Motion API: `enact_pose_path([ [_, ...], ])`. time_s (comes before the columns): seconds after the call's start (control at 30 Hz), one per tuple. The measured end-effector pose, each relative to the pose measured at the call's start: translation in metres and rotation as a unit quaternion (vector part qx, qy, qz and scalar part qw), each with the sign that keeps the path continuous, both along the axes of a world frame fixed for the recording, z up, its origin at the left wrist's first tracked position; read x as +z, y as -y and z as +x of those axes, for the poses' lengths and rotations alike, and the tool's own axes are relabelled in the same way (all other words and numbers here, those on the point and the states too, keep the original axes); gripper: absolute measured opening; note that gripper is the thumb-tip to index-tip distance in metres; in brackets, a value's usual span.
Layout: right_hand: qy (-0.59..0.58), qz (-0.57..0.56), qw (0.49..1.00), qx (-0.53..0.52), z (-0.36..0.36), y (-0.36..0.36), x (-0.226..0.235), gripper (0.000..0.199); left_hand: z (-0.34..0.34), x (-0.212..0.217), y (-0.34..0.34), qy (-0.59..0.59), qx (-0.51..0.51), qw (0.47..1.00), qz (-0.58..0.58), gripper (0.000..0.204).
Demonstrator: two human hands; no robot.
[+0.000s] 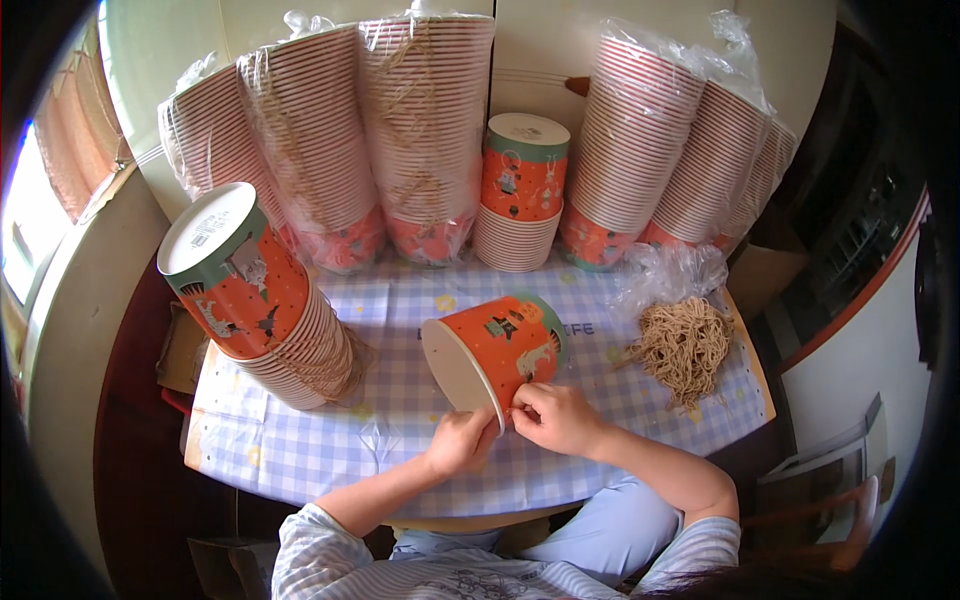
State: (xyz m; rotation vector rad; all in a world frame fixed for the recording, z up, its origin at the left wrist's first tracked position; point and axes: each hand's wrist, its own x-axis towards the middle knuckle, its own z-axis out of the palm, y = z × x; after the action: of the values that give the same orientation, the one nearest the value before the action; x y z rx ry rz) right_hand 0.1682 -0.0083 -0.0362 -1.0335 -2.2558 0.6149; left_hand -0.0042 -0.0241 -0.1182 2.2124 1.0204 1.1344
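Note:
An orange paper bucket (490,340) with a green band and printed figures lies tilted on its side over the table in front of me, its open mouth facing left and toward me. My left hand (463,441) is closed on the near part of its white rim, the thumb out of sight. Just right of the rim, my right hand (558,416) is pinched together against the bucket's outer wall. Whatever lies between those fingertips is too small to make out. A loose pile of tan cords (683,350) rests on the table to the right.
A stack of upturned buckets (250,285) stands at the left, with tan cords hanging along its side. Behind are several tall plastic-wrapped bucket stacks (425,130) and a shorter unwrapped stack (520,190). A crumpled clear bag (670,280) touches the cord pile. A checked cloth (330,450) covers the table.

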Motion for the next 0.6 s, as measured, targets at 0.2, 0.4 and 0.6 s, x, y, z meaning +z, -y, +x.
enact_pose_path([
  [0.2, 0.012, 0.025, 0.999, 0.034, -0.001, 0.002, 0.000, 0.007, -0.002, 0.005, -0.001, -0.004, 0.034, 0.996, 0.083, 0.011],
  [0.4, -0.020, 0.003, 0.999, 0.025, 0.000, 0.001, 0.001, 0.007, 0.000, 0.027, -0.008, -0.018, 0.037, 0.985, 0.169, 0.012],
  [0.6, -0.090, -0.130, 0.987, -0.012, 0.008, -0.002, 0.006, 0.011, -0.003, 0.105, -0.023, -0.201, -0.033, 0.968, 0.145, 0.009],
])
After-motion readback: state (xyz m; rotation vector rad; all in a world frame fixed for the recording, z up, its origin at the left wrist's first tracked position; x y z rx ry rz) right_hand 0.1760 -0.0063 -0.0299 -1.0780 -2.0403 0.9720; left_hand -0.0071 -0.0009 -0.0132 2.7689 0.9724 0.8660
